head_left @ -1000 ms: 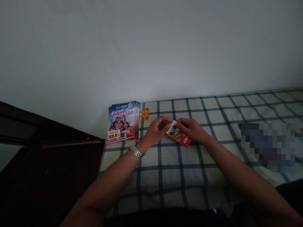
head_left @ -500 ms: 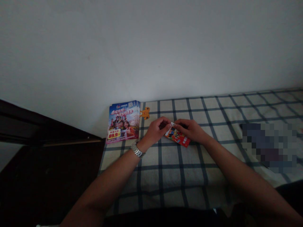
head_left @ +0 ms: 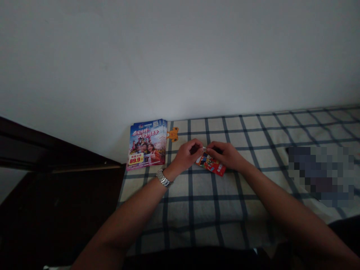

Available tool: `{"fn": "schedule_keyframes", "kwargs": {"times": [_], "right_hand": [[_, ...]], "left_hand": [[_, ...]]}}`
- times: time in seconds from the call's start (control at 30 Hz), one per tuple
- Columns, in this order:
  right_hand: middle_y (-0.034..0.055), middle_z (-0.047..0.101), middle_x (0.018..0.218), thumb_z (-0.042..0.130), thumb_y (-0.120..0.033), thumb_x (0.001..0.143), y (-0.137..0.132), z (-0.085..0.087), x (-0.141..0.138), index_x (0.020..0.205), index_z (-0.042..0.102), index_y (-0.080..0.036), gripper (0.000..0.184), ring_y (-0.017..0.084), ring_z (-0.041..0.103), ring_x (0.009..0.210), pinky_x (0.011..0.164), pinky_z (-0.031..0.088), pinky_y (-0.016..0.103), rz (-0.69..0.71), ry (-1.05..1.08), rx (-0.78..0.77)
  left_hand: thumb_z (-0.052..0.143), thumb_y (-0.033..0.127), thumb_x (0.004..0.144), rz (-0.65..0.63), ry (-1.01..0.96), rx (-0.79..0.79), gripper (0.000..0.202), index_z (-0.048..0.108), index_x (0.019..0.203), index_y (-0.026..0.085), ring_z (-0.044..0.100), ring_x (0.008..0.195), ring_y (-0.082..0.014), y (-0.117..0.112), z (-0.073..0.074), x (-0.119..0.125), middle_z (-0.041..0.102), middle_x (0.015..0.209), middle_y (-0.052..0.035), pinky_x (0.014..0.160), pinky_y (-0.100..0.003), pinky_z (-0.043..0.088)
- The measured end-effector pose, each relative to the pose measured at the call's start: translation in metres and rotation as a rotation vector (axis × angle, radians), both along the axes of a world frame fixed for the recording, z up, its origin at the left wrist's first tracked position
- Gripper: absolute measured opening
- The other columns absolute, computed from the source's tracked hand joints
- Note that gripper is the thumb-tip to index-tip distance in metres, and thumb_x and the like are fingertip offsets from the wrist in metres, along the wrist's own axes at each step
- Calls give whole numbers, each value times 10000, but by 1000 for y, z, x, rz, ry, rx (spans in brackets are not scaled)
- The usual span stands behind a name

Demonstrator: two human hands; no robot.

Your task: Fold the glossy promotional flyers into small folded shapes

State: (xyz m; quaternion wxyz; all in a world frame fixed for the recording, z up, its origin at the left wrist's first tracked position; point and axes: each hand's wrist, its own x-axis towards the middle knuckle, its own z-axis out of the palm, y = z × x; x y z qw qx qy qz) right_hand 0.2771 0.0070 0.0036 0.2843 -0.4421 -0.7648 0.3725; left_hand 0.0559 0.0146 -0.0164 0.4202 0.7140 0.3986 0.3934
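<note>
A small red printed leaflet (head_left: 211,163), with coloured figures on it, lies tilted on the checked cloth. My left hand (head_left: 189,153) pinches its upper left edge between thumb and fingers; a watch is on that wrist. From the other side, my right hand (head_left: 225,153) is closed on the top edge, thumb over the print. A bit of white paper shows between the two thumbs. The fingers under and behind the leaflet are hidden. Left of my hands is a stack of blue and pink flyers (head_left: 147,144), its edges slightly fanned.
A blue-and-white checked cloth (head_left: 202,210) covers the bed-like surface, which meets a pale wall (head_left: 180,60). An orange bear print (head_left: 172,134) shows beside the flyers. On the right lies a pixelated item (head_left: 320,176). A dark gap (head_left: 70,210) borders the left edge.
My thumbs have come closer together at the top of the leaflet, and less of its white part shows. Both arms stay almost in place; the flyer stack has not moved.
</note>
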Motion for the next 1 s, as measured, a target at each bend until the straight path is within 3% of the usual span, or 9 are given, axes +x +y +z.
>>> {"fn": "schedule_keyframes", "kwargs": {"times": [0.53,1.0], "right_hand": [[24,717,780,565,-481,1010,0,-2,-1,909,719,-190,344,163,613,691,656,441,273,24,8,56],[24,734,792,523,-472,1023,1,1,2,932,739,-181,374,157,618,674,640,436,265,15,-32,22]], "left_hand": [[567,453,1013,-60,81,52,281,623,939,188,538,682,-124,-4,5,1,600,770,15,639,-240,412],[550,471,1035,-5,101,102,319,650,931,187,591,731,-138,-2,6,0,643,807,5,705,-257,454]]}}
